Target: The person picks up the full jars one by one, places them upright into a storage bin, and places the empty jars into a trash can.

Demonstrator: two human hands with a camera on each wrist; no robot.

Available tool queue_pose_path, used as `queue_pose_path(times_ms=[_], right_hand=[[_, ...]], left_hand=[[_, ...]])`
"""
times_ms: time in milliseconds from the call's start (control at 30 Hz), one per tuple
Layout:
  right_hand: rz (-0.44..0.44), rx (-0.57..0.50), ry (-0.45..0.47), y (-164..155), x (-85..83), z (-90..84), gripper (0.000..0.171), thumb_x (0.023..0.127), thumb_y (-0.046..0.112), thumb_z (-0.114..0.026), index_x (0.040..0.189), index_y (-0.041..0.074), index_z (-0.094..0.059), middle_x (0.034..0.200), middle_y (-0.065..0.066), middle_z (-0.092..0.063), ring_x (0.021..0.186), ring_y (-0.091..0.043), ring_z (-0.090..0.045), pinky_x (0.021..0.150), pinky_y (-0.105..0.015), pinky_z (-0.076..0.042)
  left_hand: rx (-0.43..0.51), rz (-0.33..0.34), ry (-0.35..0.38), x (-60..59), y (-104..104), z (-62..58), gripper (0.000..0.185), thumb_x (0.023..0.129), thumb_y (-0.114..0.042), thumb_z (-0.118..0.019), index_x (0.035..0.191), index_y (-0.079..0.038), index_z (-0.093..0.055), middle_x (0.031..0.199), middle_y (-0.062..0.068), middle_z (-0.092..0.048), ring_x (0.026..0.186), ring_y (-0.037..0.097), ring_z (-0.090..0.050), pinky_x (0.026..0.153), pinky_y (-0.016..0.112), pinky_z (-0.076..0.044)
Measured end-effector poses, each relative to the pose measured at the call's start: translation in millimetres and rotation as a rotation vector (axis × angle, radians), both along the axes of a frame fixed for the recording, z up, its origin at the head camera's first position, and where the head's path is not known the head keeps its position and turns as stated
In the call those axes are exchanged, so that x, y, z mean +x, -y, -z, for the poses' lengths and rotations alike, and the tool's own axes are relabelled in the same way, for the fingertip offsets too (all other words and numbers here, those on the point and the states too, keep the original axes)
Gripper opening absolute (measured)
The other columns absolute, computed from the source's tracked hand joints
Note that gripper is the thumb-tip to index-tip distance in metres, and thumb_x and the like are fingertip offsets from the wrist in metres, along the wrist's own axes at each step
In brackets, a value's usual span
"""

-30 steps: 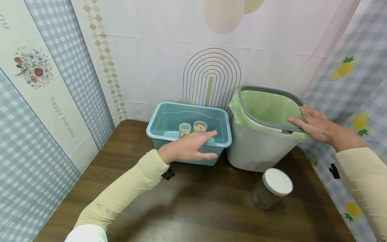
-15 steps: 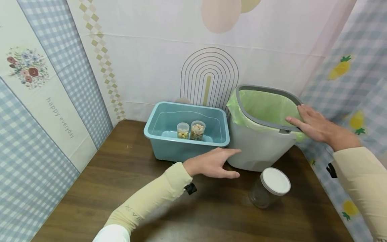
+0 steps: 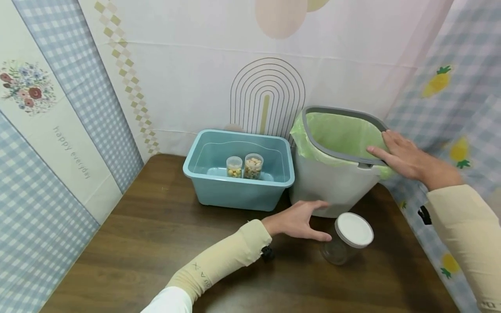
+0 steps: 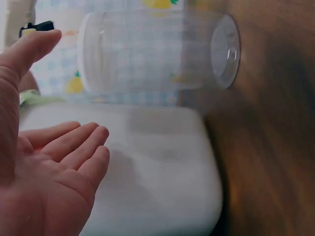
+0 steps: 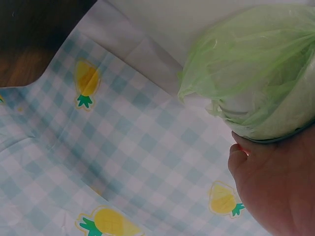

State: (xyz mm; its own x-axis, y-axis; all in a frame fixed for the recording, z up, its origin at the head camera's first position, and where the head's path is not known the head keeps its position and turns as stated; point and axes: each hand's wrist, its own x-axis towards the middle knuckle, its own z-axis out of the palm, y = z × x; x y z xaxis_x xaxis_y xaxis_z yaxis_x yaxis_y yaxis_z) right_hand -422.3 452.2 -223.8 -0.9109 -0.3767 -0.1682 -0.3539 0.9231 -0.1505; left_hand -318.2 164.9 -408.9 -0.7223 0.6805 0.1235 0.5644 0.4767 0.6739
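1 dark wooden table [image 3: 156, 243] between patterned fabric walls [image 3: 70, 130]

**Where everything sits on my table**

My left hand [image 3: 295, 221] is stretched out low over the brown wooden table [image 3: 156, 243]. Just to its right stands the clear plastic jar with a white lid [image 3: 346, 239], near my fingertips but not touching. Behind my left hand and the jar stands the white plastic bin with a grey rim and green bag [image 3: 336, 174]. My right hand [image 3: 403, 156] rests on the right side of that rim. To the left of the bin, just beside it, sits the blue plastic tub [image 3: 238, 174]. Inside the tub two small clear jars of snacks [image 3: 243, 167] stand side by side. Cloth walls stand behind and at both sides.
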Motion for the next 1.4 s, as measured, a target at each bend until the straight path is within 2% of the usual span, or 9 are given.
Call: queue_pose_path(times_ms=[133, 267, 733, 1000, 1400], right_hand=[[0.009, 0.009, 0.011, 2, -1.2, 0.0, 0.097, 0.11, 0.063, -0.022, 0.163, -0.01, 0.013, 0.169, -0.038, 0.017, 0.158, -0.057, 0.014, 0.124, -0.076, 0.005], [0.016, 0.014, 0.008, 4, -1.2, -0.5, 0.097, 0.11, 0.063, -0.023, 0.163, -0.01, 0.013, 0.169, -0.038, 0.017, 0.159, -0.057, 0.013, 0.124, -0.076, 0.004], [0.02, 0.009, 0.005, 5, 1.0, 1.4, 0.096, 0.111, 0.062, -0.023, 0.163, -0.011, 0.011, 0.169, -0.039, 0.017, 0.159, -0.057, 0.012, 0.125, -0.076, 0.004], [0.027, 0.002, 0.019, 6, 2.3, 1.5, 0.097, 0.11, 0.064, -0.023, 0.164, -0.009, 0.013, 0.169, -0.037, 0.018, 0.159, -0.056, 0.014, 0.125, -0.076, 0.005], [0.033, 0.015, 0.016, 3, 3.9, -1.4, 0.095, 0.111, 0.062, -0.022, 0.163, -0.009, 0.014, 0.169, -0.037, 0.019, 0.159, -0.056, 0.015, 0.125, -0.075, 0.005]], left_hand=[[0.033, -0.014, 0.033, -1.8, -13, 11.3, 0.092, 0.09, -0.054, -0.08, 0.163, -0.016, -0.039, 0.165, -0.005, -0.047, 0.15, 0.007, -0.047, 0.12, 0.024, -0.043], [0.054, -0.025, 0.024, -4.1, -23, 19.7, 0.093, 0.088, -0.054, -0.082, 0.162, -0.016, -0.041, 0.164, -0.005, -0.049, 0.15, 0.006, -0.047, 0.119, 0.021, -0.043], [0.088, -0.047, 0.031, -9.3, -50, 38.4, 0.1, 0.082, -0.052, -0.088, 0.161, -0.012, -0.042, 0.156, -0.003, -0.058, 0.142, 0.003, -0.054, 0.114, 0.015, -0.044], [0.116, -0.036, 0.066, -10.6, -57, 43.4, 0.096, 0.081, -0.047, -0.09, 0.158, -0.013, -0.045, 0.152, -0.003, -0.061, 0.138, 0.002, -0.057, 0.111, 0.011, -0.044], [0.149, -0.014, 0.082, -13.9, -65, 47.0, 0.088, 0.081, -0.044, -0.091, 0.152, -0.012, -0.05, 0.145, -0.003, -0.064, 0.132, 0.003, -0.062, 0.104, 0.007, -0.046]])
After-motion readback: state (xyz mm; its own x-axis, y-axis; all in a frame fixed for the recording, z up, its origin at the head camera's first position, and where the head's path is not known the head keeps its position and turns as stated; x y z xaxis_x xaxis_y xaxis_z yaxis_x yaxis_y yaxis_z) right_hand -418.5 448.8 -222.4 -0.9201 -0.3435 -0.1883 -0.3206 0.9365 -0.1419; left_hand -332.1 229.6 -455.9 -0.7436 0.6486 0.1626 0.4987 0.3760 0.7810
